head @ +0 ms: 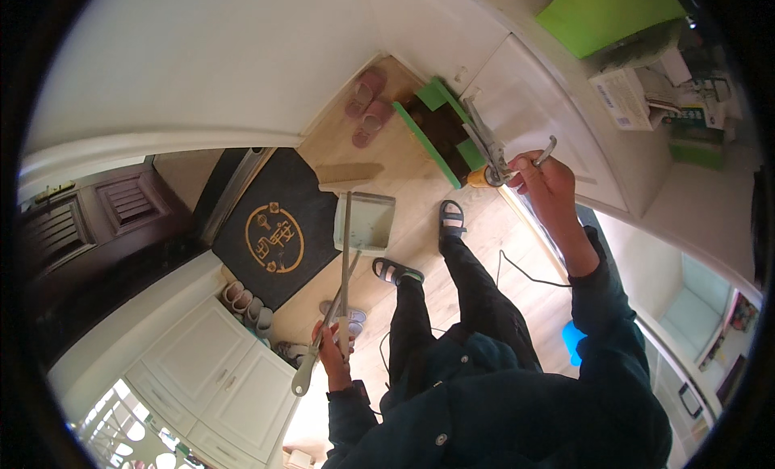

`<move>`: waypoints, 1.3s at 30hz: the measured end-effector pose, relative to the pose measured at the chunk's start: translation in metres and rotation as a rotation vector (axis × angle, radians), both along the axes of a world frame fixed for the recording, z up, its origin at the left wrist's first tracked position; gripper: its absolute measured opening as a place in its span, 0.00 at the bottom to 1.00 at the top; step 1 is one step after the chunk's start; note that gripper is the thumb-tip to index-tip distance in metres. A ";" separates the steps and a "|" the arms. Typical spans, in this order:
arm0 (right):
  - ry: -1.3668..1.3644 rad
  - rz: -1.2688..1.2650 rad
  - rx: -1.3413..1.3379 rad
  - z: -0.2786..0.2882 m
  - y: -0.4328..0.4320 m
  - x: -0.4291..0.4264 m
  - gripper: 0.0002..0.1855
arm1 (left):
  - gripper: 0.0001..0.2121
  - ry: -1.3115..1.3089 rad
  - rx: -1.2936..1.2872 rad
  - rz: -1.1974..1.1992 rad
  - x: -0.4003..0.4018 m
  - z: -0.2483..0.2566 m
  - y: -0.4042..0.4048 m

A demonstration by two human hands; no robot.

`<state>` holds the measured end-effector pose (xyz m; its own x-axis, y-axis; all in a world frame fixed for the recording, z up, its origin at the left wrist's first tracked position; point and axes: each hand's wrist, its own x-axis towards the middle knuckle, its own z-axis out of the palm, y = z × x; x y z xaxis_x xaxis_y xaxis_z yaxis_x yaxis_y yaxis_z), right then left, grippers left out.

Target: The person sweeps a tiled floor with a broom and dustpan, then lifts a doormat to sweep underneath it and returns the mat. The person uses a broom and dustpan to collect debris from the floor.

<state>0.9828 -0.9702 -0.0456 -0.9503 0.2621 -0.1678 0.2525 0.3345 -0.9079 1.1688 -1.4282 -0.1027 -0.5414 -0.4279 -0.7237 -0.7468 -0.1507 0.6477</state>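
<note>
My left hand point(334, 348) is closed around two long handles, one of a broom point(350, 172) and one of a white dustpan point(366, 224). The broom's bristles and the dustpan lie low by the mat's edge, with some debris in the pan. My right hand point(543, 184) is raised at the right, fingers closed on a small object with a curved metal end point(550, 148); its kind cannot be told. Beside those fingers are an orange roll-like thing point(484, 177) and a bunch of pale, flat pieces point(482, 130). Behind them is an open green box point(433, 133) with a dark inside.
A dark doormat point(275, 233) bearing writing lies by the brown door point(127, 208). Pink slippers point(365, 103) sit in the corner, more shoes point(248, 305) beside the white cabinet point(212, 378). A black cable point(527, 276) trails near my legs. Boxes point(623, 99) stand on the right counter.
</note>
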 end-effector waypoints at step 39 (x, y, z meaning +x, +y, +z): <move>-0.112 0.028 -0.192 -0.166 -0.030 -0.128 0.13 | 0.18 -0.060 -0.075 0.088 -0.001 -0.005 0.007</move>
